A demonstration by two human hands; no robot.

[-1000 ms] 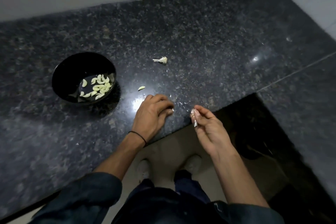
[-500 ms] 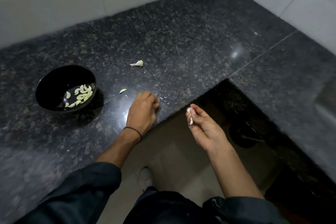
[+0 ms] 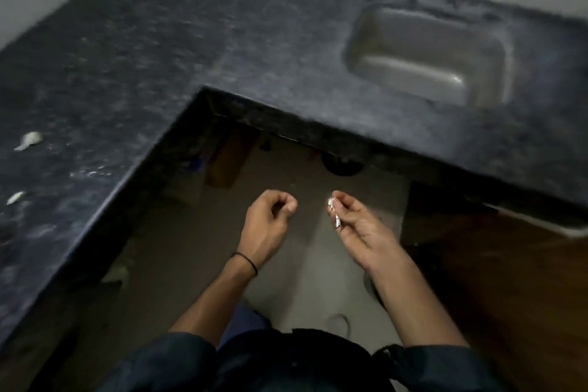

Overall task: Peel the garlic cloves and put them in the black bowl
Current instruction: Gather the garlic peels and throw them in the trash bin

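- Head view — the camera is swinging to the right since half a second ago. The frame is smearing, the black bowl is dropping out of sight off the left, and a steel sink [image 3: 429, 54] is coming into view, set in the dark countertop [image 3: 127, 57].
- The left hand [image 3: 269, 219] is no longer resting on the counter edge. It is hanging over the floor [image 3: 191, 232] with its fingers curled in toward the palm. Nothing is showing inside them, and whether a scrap is tucked in there is hidden. A thin wristband [image 3: 246, 261] is sitting on that wrist.
- The right hand [image 3: 359, 226] is keeping its pinch on a white garlic scrap [image 3: 334, 212], with thumb and forefinger closing narrowly on it and the other fingers lying loose.
- Both hands are now floating in the inner corner of the counter, well apart from the work spot.
- The scrap's long axis is running from the fingertips back toward the palm, and a small tuft is sticking out at the far end. It is looking papery, so probably skin rather than a clove, though blur is making that uncertain.
- A pale loose clove [image 3: 15, 197] and a stem piece [image 3: 30, 140] are lying on the counter at far left, apart from each other.
- Reading — the person seems to be turning away to dump peel, so peeling is pausing. The loose clove is not yet in the bowl.
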